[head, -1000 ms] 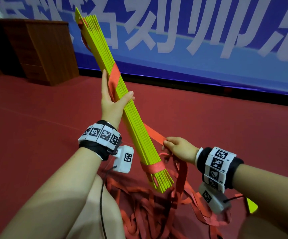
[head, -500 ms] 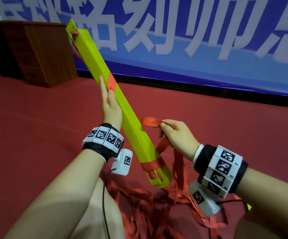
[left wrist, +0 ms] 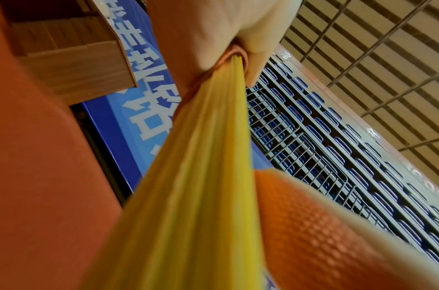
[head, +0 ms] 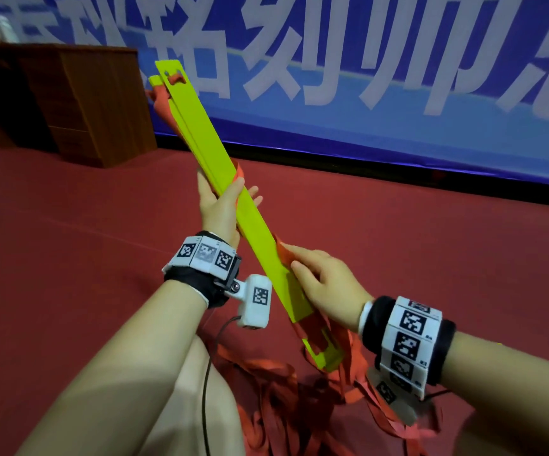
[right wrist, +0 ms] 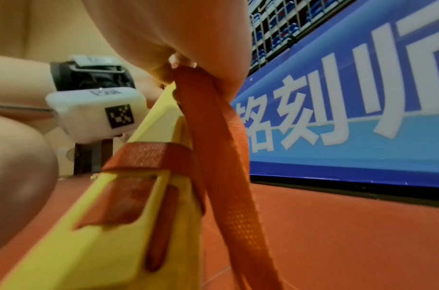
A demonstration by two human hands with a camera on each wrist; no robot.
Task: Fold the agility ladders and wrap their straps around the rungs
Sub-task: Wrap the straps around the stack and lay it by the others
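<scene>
Yellow rungs (head: 233, 205) stacked and tilted up off the floor — left hand (head: 220, 209) clamps mid-bundle, right hand (head: 325, 287) pinches the orange strap (right wrist: 213, 137) beside the lower end; best keep tension — wind flat, snug.

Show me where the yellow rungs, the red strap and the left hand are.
yellow rungs (head: 260, 245), head view, flat face of the stack.
red strap (right wrist: 213, 137), right wrist view, stretch hanging below the fingers.
left hand (head: 218, 209), head view, palm gripping the stack.
</scene>
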